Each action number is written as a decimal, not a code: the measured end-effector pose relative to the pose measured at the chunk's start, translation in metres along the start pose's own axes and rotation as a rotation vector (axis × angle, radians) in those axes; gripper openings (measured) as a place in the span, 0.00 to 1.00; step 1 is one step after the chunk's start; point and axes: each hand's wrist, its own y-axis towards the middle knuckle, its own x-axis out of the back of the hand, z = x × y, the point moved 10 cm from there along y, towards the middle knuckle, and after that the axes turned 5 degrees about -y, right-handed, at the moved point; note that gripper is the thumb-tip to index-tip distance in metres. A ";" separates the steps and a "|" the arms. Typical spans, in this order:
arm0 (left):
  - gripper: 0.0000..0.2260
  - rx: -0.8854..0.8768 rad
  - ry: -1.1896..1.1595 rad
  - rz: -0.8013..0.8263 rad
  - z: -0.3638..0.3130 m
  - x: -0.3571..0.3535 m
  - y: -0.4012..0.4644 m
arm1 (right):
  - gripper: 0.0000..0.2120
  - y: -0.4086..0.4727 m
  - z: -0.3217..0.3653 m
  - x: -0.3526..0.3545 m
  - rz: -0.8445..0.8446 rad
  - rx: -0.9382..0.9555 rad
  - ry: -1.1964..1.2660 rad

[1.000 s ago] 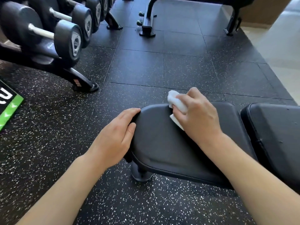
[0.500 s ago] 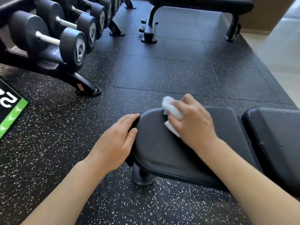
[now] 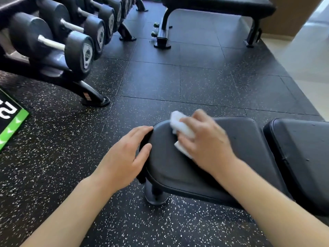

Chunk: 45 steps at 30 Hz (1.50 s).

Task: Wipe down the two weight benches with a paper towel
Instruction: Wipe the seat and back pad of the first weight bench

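Two bare hands work at the rounded end of a black padded weight bench (image 3: 240, 148), seen from above by a head-worn camera. Near the centre of the view, the right hand (image 3: 206, 141) presses a crumpled white paper towel (image 3: 179, 127) flat against the seat pad, close to its far edge at about 12 o'clock on the pad. Its grip is closed over the towel, fingers curled on top, with white paper showing past the fingertips and below the palm. This hand looks slightly blurred. The left hand (image 3: 124, 157) holds the pad's rounded end at 9 o'clock, fingers wrapped over the edge and thumb lying on top, its grip narrow around the padding. Both forearms are bare.

To the right, at 3 o'clock, a narrow gap separates the seat pad from a second pad (image 3: 302, 157) that runs out of the picture. Under the seat's near edge, at 6 o'clock, a round foot (image 3: 156, 196) stands on the floor.

Open, black speckled rubber floor (image 3: 178, 82) stretches beyond the pad toward 12 o'clock. At the far side of that space stands a second bench (image 3: 217, 4) on a dark frame. At 10 o'clock a rack of dumbbells (image 3: 76, 43) slants along the left side, its foot well apart from the near bench. At 9 o'clock, a green and black mat (image 3: 12, 122) lies at the picture's edge.
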 end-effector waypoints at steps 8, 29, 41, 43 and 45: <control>0.23 -0.021 0.005 -0.005 -0.009 -0.005 0.003 | 0.11 0.016 -0.033 0.012 -0.049 -0.040 -0.070; 0.24 -0.135 0.071 -0.024 -0.051 -0.034 0.015 | 0.12 0.021 -0.099 0.025 -0.045 -0.244 -0.175; 0.19 -0.119 0.075 -0.138 -0.055 -0.031 0.020 | 0.12 0.028 -0.118 0.029 -0.096 -0.312 -0.138; 0.19 -0.117 0.071 -0.142 -0.055 -0.031 0.020 | 0.12 0.026 -0.123 0.029 -0.084 -0.352 -0.158; 0.19 -0.127 0.076 -0.147 -0.056 -0.032 0.019 | 0.11 0.021 -0.088 0.025 -0.083 -0.221 -0.170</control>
